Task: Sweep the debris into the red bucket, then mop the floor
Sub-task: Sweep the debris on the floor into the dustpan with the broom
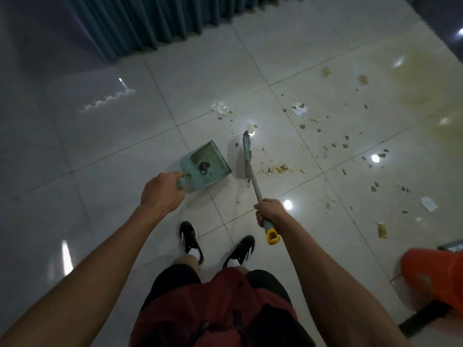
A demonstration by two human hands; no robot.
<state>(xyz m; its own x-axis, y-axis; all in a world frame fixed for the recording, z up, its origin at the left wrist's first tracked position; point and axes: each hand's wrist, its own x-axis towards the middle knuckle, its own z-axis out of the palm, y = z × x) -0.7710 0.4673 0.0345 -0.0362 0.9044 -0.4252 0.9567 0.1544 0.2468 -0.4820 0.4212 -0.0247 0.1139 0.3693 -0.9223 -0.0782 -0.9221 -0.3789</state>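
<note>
My left hand (162,191) grips the handle of a pale teal dustpan (206,166), which rests on the floor ahead of my feet with a little dirt inside. My right hand (269,212) is closed around the broom handle, whose yellow end cap (272,236) sticks out below my fist. The teal broom head (246,152) stands on the tiles just right of the dustpan. Debris (280,169) lies beside the broom head and is scattered across the tiles to the right. The red bucket (436,274) sits at the right edge, partly cut off.
A crumpled clear wrapper (220,106) and white paper scraps (299,108) lie beyond the broom. A yellowish stain (423,81) spreads over the far right tiles. Teal curtains (140,21) hang along the back. My black shoes (190,240) stand behind the dustpan.
</note>
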